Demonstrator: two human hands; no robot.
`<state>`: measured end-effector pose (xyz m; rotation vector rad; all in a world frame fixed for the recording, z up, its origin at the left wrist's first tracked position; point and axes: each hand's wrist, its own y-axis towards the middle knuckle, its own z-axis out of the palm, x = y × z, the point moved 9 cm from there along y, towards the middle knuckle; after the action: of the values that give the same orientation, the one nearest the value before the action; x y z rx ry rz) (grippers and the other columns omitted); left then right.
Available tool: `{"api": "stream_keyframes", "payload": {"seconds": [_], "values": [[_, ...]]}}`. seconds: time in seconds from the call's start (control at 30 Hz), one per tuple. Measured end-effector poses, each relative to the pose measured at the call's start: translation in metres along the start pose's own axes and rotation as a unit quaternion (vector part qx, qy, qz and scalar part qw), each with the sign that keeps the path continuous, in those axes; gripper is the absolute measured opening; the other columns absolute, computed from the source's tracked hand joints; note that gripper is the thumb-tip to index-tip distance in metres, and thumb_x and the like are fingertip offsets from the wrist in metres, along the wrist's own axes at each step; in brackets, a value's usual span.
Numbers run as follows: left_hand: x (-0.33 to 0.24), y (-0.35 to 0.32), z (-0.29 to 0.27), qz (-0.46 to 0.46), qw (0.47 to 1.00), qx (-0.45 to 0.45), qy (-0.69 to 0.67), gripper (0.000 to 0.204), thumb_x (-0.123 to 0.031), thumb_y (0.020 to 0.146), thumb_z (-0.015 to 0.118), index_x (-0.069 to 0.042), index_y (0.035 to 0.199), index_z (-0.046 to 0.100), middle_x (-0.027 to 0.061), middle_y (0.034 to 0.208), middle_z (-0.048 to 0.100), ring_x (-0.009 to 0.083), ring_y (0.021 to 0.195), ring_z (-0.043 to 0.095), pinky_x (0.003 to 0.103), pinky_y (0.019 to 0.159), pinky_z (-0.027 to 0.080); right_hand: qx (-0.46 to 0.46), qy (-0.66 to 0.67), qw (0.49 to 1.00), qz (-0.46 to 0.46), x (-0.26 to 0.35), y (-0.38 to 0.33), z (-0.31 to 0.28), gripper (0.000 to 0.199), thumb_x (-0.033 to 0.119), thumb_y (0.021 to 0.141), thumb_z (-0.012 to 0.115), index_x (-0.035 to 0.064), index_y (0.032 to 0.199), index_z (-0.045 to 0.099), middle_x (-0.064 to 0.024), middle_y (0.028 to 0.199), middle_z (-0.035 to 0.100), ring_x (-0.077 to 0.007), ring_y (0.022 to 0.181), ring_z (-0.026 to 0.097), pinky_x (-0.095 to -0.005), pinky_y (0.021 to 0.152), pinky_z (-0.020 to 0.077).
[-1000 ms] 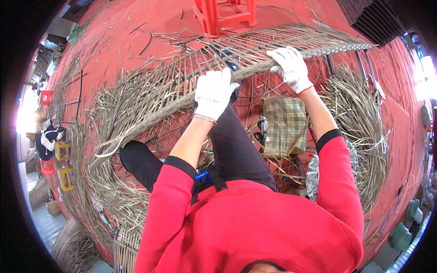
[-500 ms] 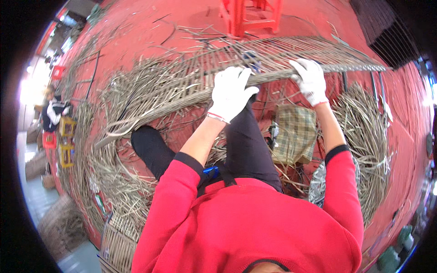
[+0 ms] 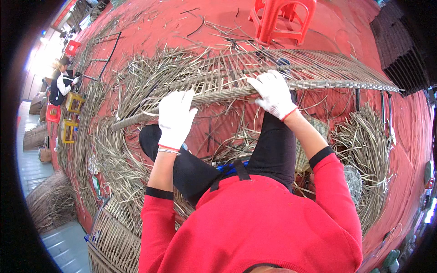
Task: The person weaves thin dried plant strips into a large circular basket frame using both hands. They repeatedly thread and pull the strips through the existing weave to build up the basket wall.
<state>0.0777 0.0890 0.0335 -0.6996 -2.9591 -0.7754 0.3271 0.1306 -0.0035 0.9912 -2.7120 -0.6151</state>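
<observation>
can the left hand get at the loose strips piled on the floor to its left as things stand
Probably yes. The left hand rests on the woven panel's edge, and the loose strips lie right beside and below it, with nothing between.

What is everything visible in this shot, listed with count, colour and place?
woven panel: one, tan, across the person's lap, upper middle.
loose cane strips: many, tan, heaped on the floor at right, left and around the panel.
stool: one, red, top centre beyond the panel.
floor: red, under everything.
finished woven panels: a few, tan, lower left.
small crates: two yellow, far left.
another person: one, dark top, seated far left.
dark woven pieces: stacked, top right.
sweater: red, bottom centre.
trousers: black, centre.
left hand: white glove, on the panel's near edge.
right hand: white glove, fingers gripping the same edge.
</observation>
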Motion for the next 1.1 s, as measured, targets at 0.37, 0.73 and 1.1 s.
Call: {"api": "stream_keyframes", "payload": {"seconds": [0.37, 0.73, 1.1], "values": [[0.019, 0.022, -0.011, 0.137, 0.984, 0.03, -0.112, 0.042, -0.039, 0.08, 0.075, -0.016, 0.114, 0.069, 0.0063, 0.095, 0.06, 0.0283, 0.097, 0.06, 0.046, 0.087, 0.044, 0.0, 0.011, 0.997, 0.08, -0.032, -0.022, 0.01, 0.047, 0.026, 0.065, 0.086, 0.0167, 0.106, 0.066, -0.0053, 0.089, 0.061, -0.0286, 0.091, 0.062, -0.0446, 0.079, 0.0497], [0.036, 0.054, 0.011, -0.003, 0.902, 0.021, -0.432, 0.029, -0.017, 0.081, 0.076, -0.008, 0.109, 0.076, 0.0083, 0.109, 0.076, 0.0282, 0.105, 0.07, 0.04, 0.093, 0.053, 0.008, -0.025, 0.994, 0.107, -0.034, -0.017, 0.013, 0.037, 0.016, 0.067, 0.075, 0.0181, 0.103, 0.068, -0.004, 0.087, 0.06, -0.028, 0.093, 0.062, -0.0424, 0.082, 0.0492], [0.013, 0.014, 0.092, -0.31, 0.35, 0.122, -0.876, 0.05, -0.035, 0.111, 0.034, -0.02, 0.064, 0.03, -0.0037, 0.048, 0.026, 0.0166, 0.047, 0.026, 0.04, 0.066, 0.032, 0.064, -0.047, 0.991, 0.111, -0.04, -0.022, 0.023, 0.034, 0.017, 0.066, 0.073, 0.0186, 0.099, 0.067, -0.0038, 0.086, 0.059, -0.028, 0.091, 0.062, -0.0417, 0.079, 0.0481]]}}
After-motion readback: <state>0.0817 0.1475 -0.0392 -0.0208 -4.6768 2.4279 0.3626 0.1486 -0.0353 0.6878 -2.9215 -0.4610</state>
